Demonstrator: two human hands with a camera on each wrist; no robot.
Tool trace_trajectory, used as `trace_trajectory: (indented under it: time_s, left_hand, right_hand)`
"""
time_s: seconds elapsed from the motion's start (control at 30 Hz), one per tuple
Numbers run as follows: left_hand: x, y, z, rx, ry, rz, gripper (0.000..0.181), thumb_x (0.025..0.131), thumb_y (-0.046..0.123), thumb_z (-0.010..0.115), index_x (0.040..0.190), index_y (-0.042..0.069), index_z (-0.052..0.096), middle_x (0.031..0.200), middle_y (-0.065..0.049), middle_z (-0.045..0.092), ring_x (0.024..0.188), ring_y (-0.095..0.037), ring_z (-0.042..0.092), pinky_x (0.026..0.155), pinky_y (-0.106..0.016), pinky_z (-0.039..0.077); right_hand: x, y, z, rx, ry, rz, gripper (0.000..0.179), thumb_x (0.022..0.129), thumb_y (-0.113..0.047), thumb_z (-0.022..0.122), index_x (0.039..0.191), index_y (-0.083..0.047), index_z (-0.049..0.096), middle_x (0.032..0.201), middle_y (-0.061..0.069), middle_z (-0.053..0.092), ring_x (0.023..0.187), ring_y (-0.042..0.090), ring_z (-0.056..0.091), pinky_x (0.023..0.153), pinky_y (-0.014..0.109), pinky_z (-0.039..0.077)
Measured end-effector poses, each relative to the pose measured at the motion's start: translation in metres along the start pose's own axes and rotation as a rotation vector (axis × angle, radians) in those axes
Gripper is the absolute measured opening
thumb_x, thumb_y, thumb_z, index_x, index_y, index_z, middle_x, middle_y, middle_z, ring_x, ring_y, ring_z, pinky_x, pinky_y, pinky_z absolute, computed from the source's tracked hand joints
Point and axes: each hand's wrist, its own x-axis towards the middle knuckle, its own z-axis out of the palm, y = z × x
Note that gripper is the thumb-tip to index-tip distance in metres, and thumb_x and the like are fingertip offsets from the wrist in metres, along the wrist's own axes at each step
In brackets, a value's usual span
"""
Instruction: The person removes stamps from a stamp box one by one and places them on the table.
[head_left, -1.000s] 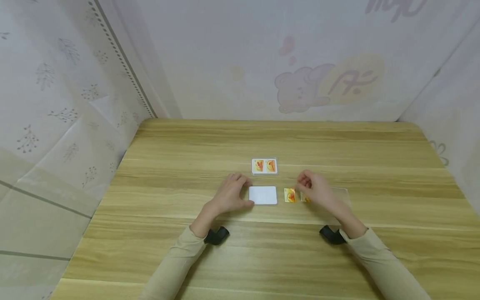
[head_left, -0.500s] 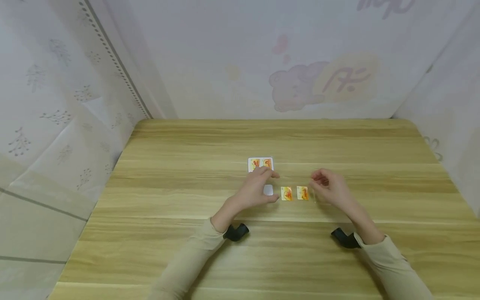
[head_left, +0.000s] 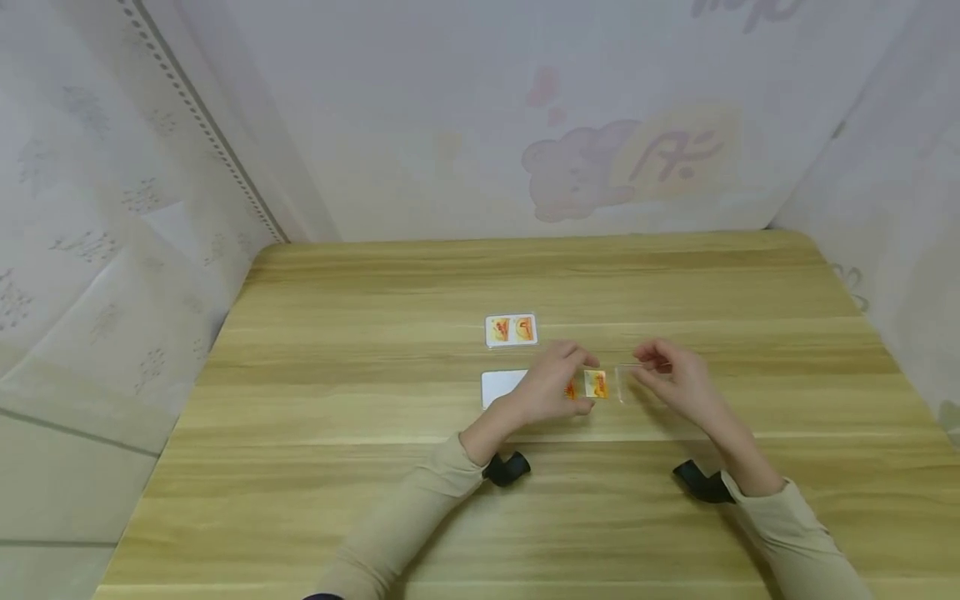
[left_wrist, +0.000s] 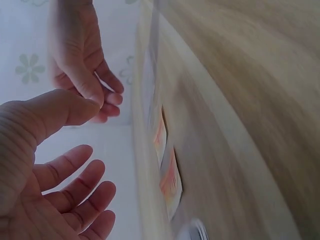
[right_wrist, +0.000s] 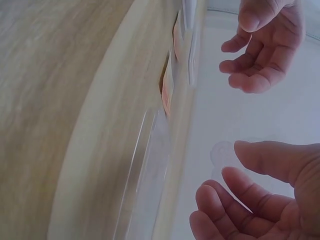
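My left hand is held over two small orange-and-yellow picture pieces, its thumb and fingers apart with nothing between them. The right piece shows beside the fingertips; the left piece is mostly covered by the hand. In the left wrist view both pieces lie on the table below the fingers. My right hand hovers above a thin clear plastic cover, fingers loosely bent and holding nothing. A white rectangular card lies left of the pieces, partly behind the left hand.
Farther back lies a white card in a clear case, bearing two orange pictures. The wood-grain table meets a pale printed curtain behind. Black wrist mounts sit under both forearms.
My left hand has moved right, from beside the white card to over the picture pieces. The right hand has drawn slightly right, off the right piece. The head view has shifted a little.
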Motion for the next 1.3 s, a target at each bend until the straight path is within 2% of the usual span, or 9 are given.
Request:
trace_trajectory:
  time_s: [0.23, 0.37, 0.67, 1.0, 1.3]
  left_hand:
    - [0.009, 0.004, 0.008, 0.027, 0.004, 0.023, 0.048, 0.076, 0.022, 0.076, 0.117, 0.005, 0.058, 0.113, -0.005, 0.058, 0.107, -0.018, 0.05, 0.091, -0.027, 0.039]
    - [0.015, 0.009, 0.009, 0.051, 0.0, 0.02, 0.047, 0.077, 0.023, 0.075, 0.117, 0.006, 0.058, 0.112, -0.004, 0.058, 0.105, -0.017, 0.05, 0.09, -0.027, 0.039]
    - [0.03, 0.018, 0.016, 0.082, -0.055, -0.039, 0.05, 0.078, 0.028, 0.075, 0.121, 0.009, 0.057, 0.113, -0.003, 0.056, 0.104, -0.016, 0.049, 0.087, -0.027, 0.04]
    - [0.045, 0.023, 0.032, 0.183, -0.113, -0.094, 0.056, 0.076, 0.035, 0.076, 0.124, 0.012, 0.057, 0.117, -0.002, 0.055, 0.112, -0.017, 0.046, 0.094, -0.03, 0.037]
    - [0.052, 0.025, 0.039, 0.241, -0.164, -0.149, 0.061, 0.076, 0.038, 0.076, 0.128, 0.014, 0.055, 0.124, -0.002, 0.052, 0.115, -0.017, 0.044, 0.098, -0.032, 0.035]
  right_hand:
    - [-0.004, 0.006, -0.004, -0.014, 0.034, -0.033, 0.021, 0.079, 0.003, 0.07, 0.097, 0.009, 0.06, 0.09, 0.021, 0.064, 0.078, 0.03, 0.061, 0.071, 0.045, 0.052]
    - [-0.008, 0.012, -0.009, -0.008, 0.022, -0.028, 0.024, 0.08, 0.004, 0.069, 0.101, 0.01, 0.059, 0.094, 0.022, 0.064, 0.082, 0.033, 0.061, 0.073, 0.048, 0.051]
    - [-0.018, 0.022, -0.019, -0.02, -0.04, 0.019, 0.035, 0.08, -0.001, 0.071, 0.11, 0.01, 0.056, 0.103, 0.025, 0.061, 0.092, 0.04, 0.057, 0.079, 0.054, 0.047]
    - [-0.023, 0.032, -0.024, -0.037, -0.076, -0.041, 0.05, 0.073, 0.002, 0.075, 0.116, 0.011, 0.052, 0.11, 0.028, 0.058, 0.097, 0.046, 0.055, 0.078, 0.058, 0.045]
    - [-0.028, 0.035, -0.027, -0.068, -0.116, -0.014, 0.054, 0.071, 0.003, 0.076, 0.118, 0.013, 0.051, 0.11, 0.03, 0.055, 0.099, 0.045, 0.053, 0.08, 0.058, 0.043]
